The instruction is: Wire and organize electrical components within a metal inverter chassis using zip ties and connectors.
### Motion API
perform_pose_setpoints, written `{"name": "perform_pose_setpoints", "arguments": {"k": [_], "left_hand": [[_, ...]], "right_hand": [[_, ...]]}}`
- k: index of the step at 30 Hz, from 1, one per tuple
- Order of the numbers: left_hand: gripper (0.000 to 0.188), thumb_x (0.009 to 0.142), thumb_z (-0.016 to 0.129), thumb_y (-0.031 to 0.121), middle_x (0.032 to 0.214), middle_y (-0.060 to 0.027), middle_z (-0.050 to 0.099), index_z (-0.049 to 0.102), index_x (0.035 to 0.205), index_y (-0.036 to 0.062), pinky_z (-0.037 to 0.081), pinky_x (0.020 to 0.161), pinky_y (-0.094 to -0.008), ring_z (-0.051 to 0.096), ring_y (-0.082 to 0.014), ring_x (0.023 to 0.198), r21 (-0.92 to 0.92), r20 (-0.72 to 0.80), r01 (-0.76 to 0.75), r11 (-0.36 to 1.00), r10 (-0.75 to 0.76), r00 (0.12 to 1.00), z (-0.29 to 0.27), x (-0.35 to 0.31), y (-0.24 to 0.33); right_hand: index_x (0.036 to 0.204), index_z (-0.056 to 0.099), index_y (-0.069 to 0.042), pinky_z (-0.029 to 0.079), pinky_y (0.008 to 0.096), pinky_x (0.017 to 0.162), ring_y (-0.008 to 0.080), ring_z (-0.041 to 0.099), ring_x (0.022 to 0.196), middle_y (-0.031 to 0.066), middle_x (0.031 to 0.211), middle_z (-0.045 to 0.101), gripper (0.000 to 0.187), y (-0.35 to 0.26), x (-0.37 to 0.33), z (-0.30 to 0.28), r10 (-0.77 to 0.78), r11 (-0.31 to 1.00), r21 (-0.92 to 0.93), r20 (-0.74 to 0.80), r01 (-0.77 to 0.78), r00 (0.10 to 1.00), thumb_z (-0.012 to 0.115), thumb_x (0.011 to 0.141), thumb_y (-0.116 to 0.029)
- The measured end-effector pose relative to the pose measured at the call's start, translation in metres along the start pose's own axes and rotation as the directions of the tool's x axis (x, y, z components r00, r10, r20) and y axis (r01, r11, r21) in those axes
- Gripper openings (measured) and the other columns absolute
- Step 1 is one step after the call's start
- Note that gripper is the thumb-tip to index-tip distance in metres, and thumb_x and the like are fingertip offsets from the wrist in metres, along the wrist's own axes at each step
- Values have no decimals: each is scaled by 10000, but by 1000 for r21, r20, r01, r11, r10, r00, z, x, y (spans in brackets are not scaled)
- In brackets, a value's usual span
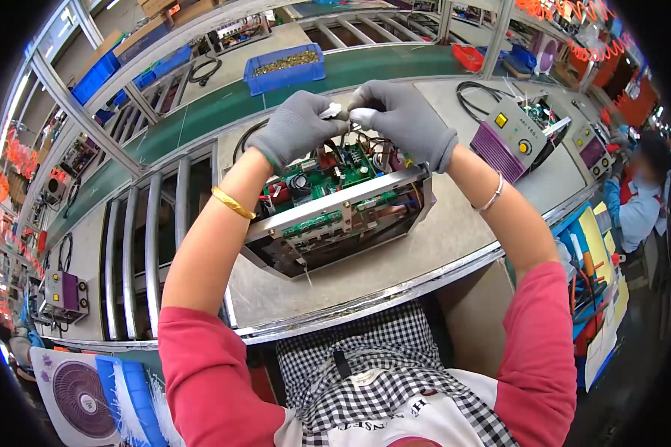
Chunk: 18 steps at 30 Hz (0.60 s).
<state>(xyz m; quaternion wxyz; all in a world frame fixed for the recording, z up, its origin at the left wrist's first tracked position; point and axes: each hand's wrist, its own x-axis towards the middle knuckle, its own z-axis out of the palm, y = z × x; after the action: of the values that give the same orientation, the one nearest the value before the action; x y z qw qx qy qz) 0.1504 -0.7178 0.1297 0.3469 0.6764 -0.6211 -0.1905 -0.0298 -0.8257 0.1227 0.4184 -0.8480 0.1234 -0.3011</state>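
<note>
An opened machine [335,231] with a metal frame stands before me on the workbench, its green circuit board [354,171] and wiring exposed. Above its far side my gloved left hand [302,127] is closed in a pinch, thumb against fingers. Facing it, my right hand [410,123], in the same kind of grey glove with white fingertips, is pinched too. The fingertips of both almost meet over dark wires rising from the machine. What they grip is too small and too covered to name. A thin pale strand hangs from the machine's near edge.
Beyond the bench runs a green conveyor belt [209,104] with a blue bin [285,68] of small brass-coloured parts. A purple-and-grey machine [516,138] stands to the right, metal rollers [153,231] lie left. A co-worker [641,190] is at far right, near a tool-filled holder [593,268].
</note>
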Motion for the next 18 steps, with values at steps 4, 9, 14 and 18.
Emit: {"name": "perform_pose_setpoints", "arguments": {"k": [4,9,14,18], "left_hand": [[296,823,733,229,824,-104,717,740,1029,17,499,693,-308,601,-128,700,-61,162,1,998,8,987,-9,-4,7],[298,840,725,171,799,-12,667,710,1076,-10,476,640,-254,564,-74,682,-75,208,-2,997,18,978,-12,-5,-3],[300,818,728,196,822,-67,712,732,1037,-9,508,696,-286,612,-112,716,-75,188,24,997,-9,982,-11,-2,-2],[292,817,732,186,820,-64,707,733,1037,-7,505,672,-282,609,-104,710,-112,179,44,993,-24,984,-11,-6,4]], "right_hand": [[955,662,-22,496,274,706,126,599,734,74,797,652,133,4,-5,-2,-16,1000,-11,-13,16,1000,651,876,-129],[980,626,-22,498,303,729,119,583,778,53,824,625,124,-18,-19,-1,12,975,-219,199,33,980,621,900,-117],[981,642,-33,482,283,637,105,567,689,33,774,625,152,-7,8,-13,-49,988,-139,127,66,991,639,896,-159],[980,657,-28,477,285,633,102,559,685,36,777,629,173,-7,16,-9,151,988,22,120,-155,981,642,892,-176]]}}
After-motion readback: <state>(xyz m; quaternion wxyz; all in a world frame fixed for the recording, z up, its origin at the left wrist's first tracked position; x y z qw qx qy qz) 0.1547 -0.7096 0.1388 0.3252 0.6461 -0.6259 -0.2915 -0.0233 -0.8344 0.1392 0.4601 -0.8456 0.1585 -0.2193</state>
